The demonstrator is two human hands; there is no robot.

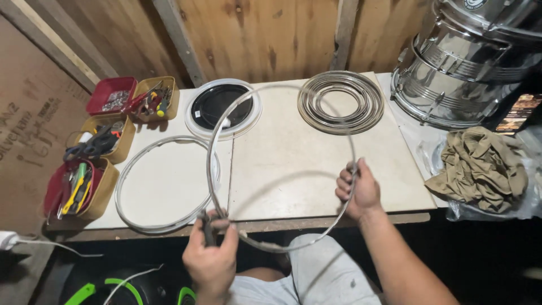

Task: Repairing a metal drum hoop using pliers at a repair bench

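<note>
Here, in the head view, both hands grip one large thin metal hoop (210, 148) that stands tilted above the front edge of the workbench (282, 164). The left hand (212, 257) is curled tight around the hoop's lower left part, fingers wrapped over the wire and the thumb pressed on top, close to the person's lap. A dark tool handle seems to sit in that same fist, though it is too blurred to name. The right hand (357, 189) is closed around the hoop's right side, knuckles toward the camera, the fingers folded fully over the metal with no gap showing. The hoop's far arc rises over the bench toward the wooden wall.

On the bench, a second hoop (127, 169) lies flat just left of the held one, and the two overlap in the view. Behind it rests a round drum head with a white rim (248, 121). A stack of coiled metal rings (341, 101) lies farther right. At the right edge stand shiny chrome drum shells (457, 62), with a crumpled tan cloth (480, 169) in front of them. Along the left edge sit small trays of tools (90, 169), red and tan.
</note>
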